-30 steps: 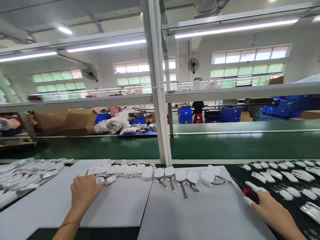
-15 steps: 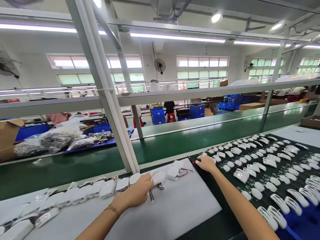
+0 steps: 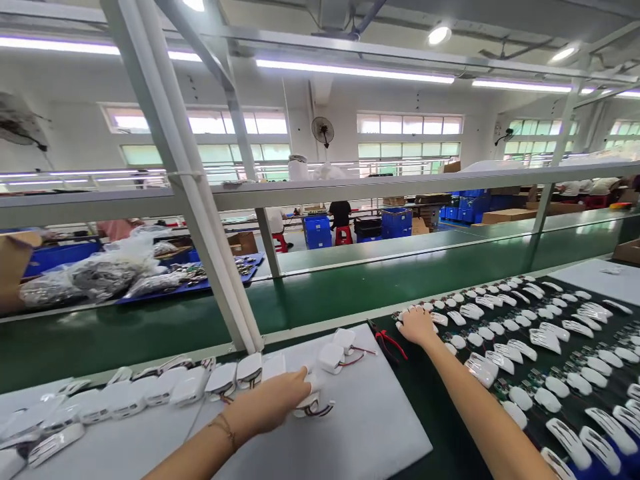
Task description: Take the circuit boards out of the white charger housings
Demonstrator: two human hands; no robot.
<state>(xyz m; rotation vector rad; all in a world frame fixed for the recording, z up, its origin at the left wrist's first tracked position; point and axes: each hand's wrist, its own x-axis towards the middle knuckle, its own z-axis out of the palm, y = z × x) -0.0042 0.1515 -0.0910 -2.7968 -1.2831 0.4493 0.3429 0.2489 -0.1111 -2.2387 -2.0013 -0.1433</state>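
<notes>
My left hand (image 3: 273,402) is closed around a white plastic housing (image 3: 311,402) with thin wires trailing from its right side, low over the white foam sheet (image 3: 370,427). Two similar white housings (image 3: 331,358) with red and black leads lie just beyond it. My right hand (image 3: 419,325) bends its fingers over the near-left end of the rows of small white round pieces (image 3: 440,305); a white piece shows at its fingertips, mostly covered. Red-handled pliers (image 3: 390,343) lie on the dark mat, left of that hand.
A line of white housings (image 3: 143,393) runs along the sheet at left. Rows of white curved covers (image 3: 545,340) and green boards fill the dark mat at right. A slanted white post (image 3: 200,220) rises before the green conveyor (image 3: 320,293). Blue crates (image 3: 317,232) and seated people are beyond.
My left hand has come slightly nearer with the wired housing. My right hand has left the pliers, which now lie uncovered, and moved right onto the white round pieces. The view has shifted slightly.
</notes>
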